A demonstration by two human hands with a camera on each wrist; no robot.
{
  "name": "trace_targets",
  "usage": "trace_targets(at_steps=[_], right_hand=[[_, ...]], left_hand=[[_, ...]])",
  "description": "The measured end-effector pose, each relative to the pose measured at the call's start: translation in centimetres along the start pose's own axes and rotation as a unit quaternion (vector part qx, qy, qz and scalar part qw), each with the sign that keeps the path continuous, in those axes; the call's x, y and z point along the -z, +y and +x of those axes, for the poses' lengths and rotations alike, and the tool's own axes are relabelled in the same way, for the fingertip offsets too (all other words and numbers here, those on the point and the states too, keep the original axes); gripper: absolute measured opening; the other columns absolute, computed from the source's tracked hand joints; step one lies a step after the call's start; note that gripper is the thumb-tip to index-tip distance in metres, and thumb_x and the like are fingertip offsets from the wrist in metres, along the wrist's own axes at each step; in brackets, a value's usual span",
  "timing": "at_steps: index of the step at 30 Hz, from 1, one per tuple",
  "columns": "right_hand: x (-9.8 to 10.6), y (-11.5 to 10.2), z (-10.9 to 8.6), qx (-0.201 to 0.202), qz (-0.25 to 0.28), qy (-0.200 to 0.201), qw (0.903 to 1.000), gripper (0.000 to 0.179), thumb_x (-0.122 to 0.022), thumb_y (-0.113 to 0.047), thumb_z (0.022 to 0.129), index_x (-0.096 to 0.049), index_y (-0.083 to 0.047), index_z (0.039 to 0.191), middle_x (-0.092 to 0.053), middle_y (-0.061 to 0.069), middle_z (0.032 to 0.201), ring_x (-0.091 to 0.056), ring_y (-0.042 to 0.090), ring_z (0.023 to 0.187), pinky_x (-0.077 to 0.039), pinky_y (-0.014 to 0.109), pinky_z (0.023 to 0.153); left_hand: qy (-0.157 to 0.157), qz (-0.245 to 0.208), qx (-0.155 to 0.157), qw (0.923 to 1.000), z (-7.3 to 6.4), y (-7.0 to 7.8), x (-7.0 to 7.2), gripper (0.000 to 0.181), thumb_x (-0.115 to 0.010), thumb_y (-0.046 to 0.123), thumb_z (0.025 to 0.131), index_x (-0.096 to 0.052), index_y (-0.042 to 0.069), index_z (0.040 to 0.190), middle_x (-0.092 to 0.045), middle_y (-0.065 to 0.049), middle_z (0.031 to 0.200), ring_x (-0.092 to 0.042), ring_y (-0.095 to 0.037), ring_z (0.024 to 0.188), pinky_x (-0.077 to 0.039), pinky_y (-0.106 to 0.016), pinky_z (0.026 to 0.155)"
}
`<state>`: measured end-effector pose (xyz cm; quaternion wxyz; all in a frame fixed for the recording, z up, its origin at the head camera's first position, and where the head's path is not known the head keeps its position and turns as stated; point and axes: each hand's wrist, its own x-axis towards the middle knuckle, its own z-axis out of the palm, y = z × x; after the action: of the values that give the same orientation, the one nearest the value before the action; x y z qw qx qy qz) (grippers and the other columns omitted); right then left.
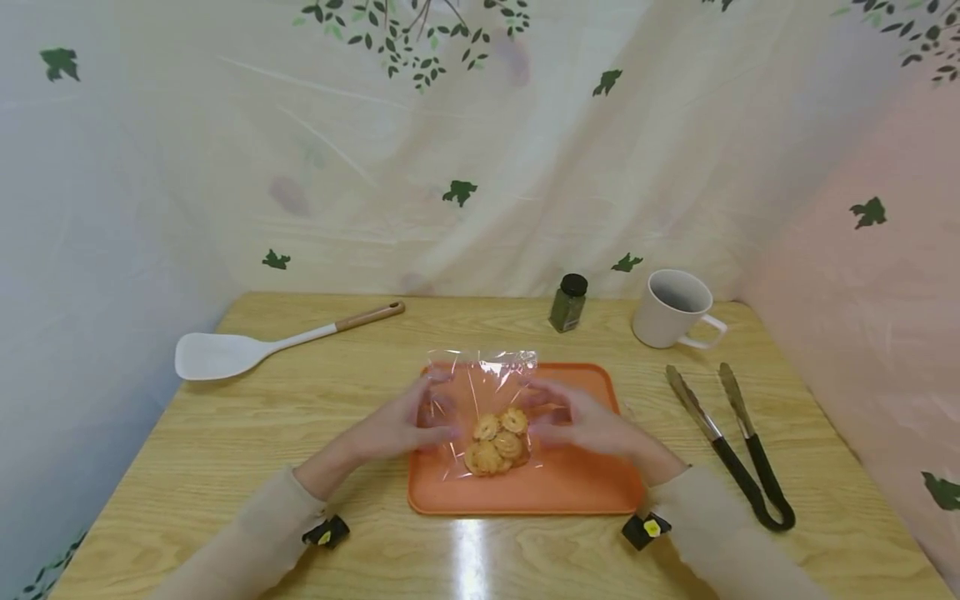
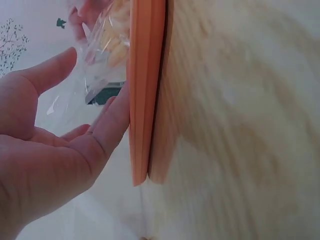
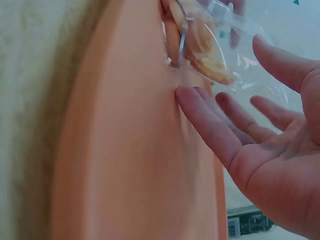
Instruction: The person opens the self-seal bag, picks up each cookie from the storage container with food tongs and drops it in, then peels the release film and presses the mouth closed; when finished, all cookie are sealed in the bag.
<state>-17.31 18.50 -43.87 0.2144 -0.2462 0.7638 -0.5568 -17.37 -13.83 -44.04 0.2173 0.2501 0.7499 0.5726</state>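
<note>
A clear plastic bag [image 1: 480,392] of ring-shaped cookies [image 1: 497,446] lies on an orange tray [image 1: 577,492]. My left hand [image 1: 405,425] is at the bag's left side, thumb and fingers spread apart; in the left wrist view its fingers [image 2: 112,117] reach past the tray's edge towards the bag. On the other side is my right hand [image 1: 585,421], its fingers loosely extended and the thumb raised. In the right wrist view a fingertip [image 3: 187,97] is right at the tray surface beside the bag. Nothing is gripped by either hand.
A white spatula [image 1: 221,356] with a wooden handle lies at the left. Behind the tray stand a dark-capped spice jar [image 1: 567,306] and a white mug [image 1: 667,317]. Black-handled tongs [image 1: 738,467] lie right of the tray. Printed cloth [image 1: 375,208] hangs around the wooden table [image 1: 300,400].
</note>
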Motion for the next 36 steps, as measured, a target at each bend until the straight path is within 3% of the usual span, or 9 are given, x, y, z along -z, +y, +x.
trace_targets(at_steps=[5, 9, 14, 18, 23, 29, 36], right_hand=[[-1.2, 0.1, 0.4, -0.084, 0.059, 0.007, 0.9947, 0.067, -0.076, -0.007, 0.092, -0.041, 0.003, 0.148, -0.061, 0.023, 0.125, -0.068, 0.03, 0.096, -0.061, 0.044, 0.076], [-2.0, 0.1, 0.6, -0.113, 0.057, 0.017, 0.9918, 0.061, -0.076, -0.007, 0.092, -0.046, 0.01, 0.143, -0.068, 0.015, 0.103, -0.069, 0.023, 0.081, -0.061, 0.04, 0.068], [-2.8, 0.0, 0.7, -0.124, 0.035, 0.01, 0.9916, 0.027, -0.075, -0.008, 0.093, -0.066, 0.008, 0.113, -0.069, 0.009, 0.081, -0.066, 0.018, 0.068, -0.059, 0.032, 0.062], [-3.2, -0.6, 0.7, -0.123, 0.059, 0.014, 0.9905, 0.016, -0.074, -0.008, 0.094, -0.067, 0.005, 0.102, -0.069, 0.009, 0.079, -0.066, 0.017, 0.067, -0.059, 0.03, 0.062], [-3.9, -2.2, 1.4, -0.103, 0.071, 0.028, 0.9918, 0.018, -0.076, -0.011, 0.093, -0.068, 0.002, 0.103, -0.071, 0.008, 0.083, -0.067, 0.017, 0.068, -0.058, 0.03, 0.064], [-6.0, -4.6, 3.9, -0.065, 0.085, 0.012, 0.9942, 0.019, -0.076, -0.013, 0.093, -0.069, 0.001, 0.104, -0.073, 0.009, 0.086, -0.071, 0.02, 0.072, -0.061, 0.04, 0.068], [-9.4, -6.1, 7.8, -0.063, 0.128, -0.016, 0.9897, 0.018, -0.073, -0.005, 0.094, -0.069, 0.006, 0.108, -0.072, 0.009, 0.086, -0.071, 0.019, 0.067, -0.061, 0.041, 0.066]], left_hand=[[-0.004, -0.009, 0.05, 0.9987, -0.2, 0.1, -0.9, 0.075, -0.078, 0.012, 0.091, -0.03, 0.002, 0.148, -0.064, -0.016, 0.11, -0.069, -0.027, 0.081, -0.059, -0.04, 0.067], [-0.007, -0.019, 0.079, 0.9967, -0.2, 0.0, -1.4, 0.073, -0.078, 0.008, 0.09, -0.032, -0.001, 0.146, -0.069, -0.013, 0.099, -0.07, -0.026, 0.075, -0.06, -0.04, 0.061], [-0.013, -0.025, 0.076, 0.9967, -0.3, 0.2, -1.7, 0.067, -0.074, 0.004, 0.093, -0.034, -0.002, 0.146, -0.072, -0.012, 0.094, -0.069, -0.025, 0.071, -0.06, -0.041, 0.057], [-0.012, -0.021, 0.063, 0.9977, -0.7, 1.0, -1.1, 0.063, -0.073, 0.003, 0.093, -0.038, 0.002, 0.146, -0.071, -0.013, 0.097, -0.069, -0.027, 0.072, -0.06, -0.041, 0.056], [-0.014, -0.028, 0.063, 0.9975, -1.8, 2.3, 1.1, 0.065, -0.073, 0.007, 0.094, -0.038, 0.007, 0.148, -0.071, -0.015, 0.103, -0.07, -0.029, 0.075, -0.059, -0.039, 0.059], [-0.007, -0.044, 0.078, 0.9959, -4.6, 2.7, 5.1, 0.071, -0.074, 0.012, 0.094, -0.031, 0.004, 0.151, -0.07, -0.019, 0.106, -0.069, -0.033, 0.083, -0.057, -0.034, 0.065], [0.026, -0.054, 0.117, 0.9913, -8.1, 1.7, 9.2, 0.075, -0.073, 0.013, 0.095, -0.028, 0.001, 0.153, -0.071, -0.016, 0.101, -0.064, -0.017, 0.076, -0.055, -0.031, 0.066]])
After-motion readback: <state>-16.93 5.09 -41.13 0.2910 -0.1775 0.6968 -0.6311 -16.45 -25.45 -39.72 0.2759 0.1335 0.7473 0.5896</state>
